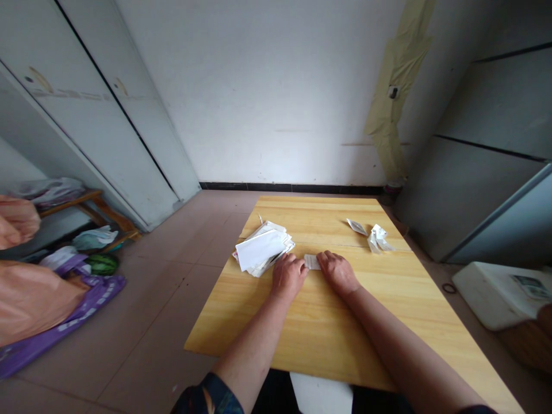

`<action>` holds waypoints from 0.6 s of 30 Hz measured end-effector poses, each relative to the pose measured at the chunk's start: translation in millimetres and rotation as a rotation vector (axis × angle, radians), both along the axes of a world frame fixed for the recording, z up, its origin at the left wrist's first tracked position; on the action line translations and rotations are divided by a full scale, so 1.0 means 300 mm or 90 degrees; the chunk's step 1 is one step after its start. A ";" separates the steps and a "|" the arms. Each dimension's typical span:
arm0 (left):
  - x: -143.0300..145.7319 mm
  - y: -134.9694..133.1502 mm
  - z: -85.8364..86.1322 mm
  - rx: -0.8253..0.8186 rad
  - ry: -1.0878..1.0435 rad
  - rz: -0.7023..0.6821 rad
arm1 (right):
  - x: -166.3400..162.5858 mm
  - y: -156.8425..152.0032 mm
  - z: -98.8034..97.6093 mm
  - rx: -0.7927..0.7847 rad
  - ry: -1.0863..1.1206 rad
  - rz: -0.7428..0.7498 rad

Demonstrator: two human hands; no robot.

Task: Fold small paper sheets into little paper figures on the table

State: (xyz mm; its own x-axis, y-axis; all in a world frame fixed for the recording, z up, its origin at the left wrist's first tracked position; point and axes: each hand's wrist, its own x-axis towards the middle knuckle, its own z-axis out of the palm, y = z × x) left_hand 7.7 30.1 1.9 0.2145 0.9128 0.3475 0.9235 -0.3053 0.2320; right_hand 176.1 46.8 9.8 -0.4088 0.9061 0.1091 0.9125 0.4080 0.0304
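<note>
On the wooden table (328, 333) a small white slip of paper (312, 263) with faint markings lies between my two hands. My left hand (287, 276) has its fingers curled at the slip's left edge and grips it there. At the opposite edge, my right hand (340, 272) has its bent fingers closed on the slip; the fingertips are partly hidden. Just left of my left hand is a loose pile of white papers (261, 250), some overlapping and askew.
Farther right on the table lie a small folded packet (356, 226) and a crumpled white wrapper (378, 238). A white box (495, 293) stands right of the table. Bags and a watermelon (102, 264) are on the floor at left, near the cabinet (103, 115).
</note>
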 end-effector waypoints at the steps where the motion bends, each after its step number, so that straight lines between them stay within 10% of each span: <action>1: 0.000 0.000 0.000 -0.001 -0.006 0.005 | -0.001 -0.001 0.002 -0.004 -0.002 -0.003; 18: -0.012 0.012 -0.011 0.032 -0.127 -0.015 | -0.007 -0.008 0.007 -0.015 -0.017 -0.020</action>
State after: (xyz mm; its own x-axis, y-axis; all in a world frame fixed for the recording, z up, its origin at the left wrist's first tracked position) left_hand 4.1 33.8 -1.5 0.1578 0.8890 0.4299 0.8532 -0.3420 0.3939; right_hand 174.0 44.4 11.9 -0.3820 0.9209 0.0774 0.9240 0.3794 0.0464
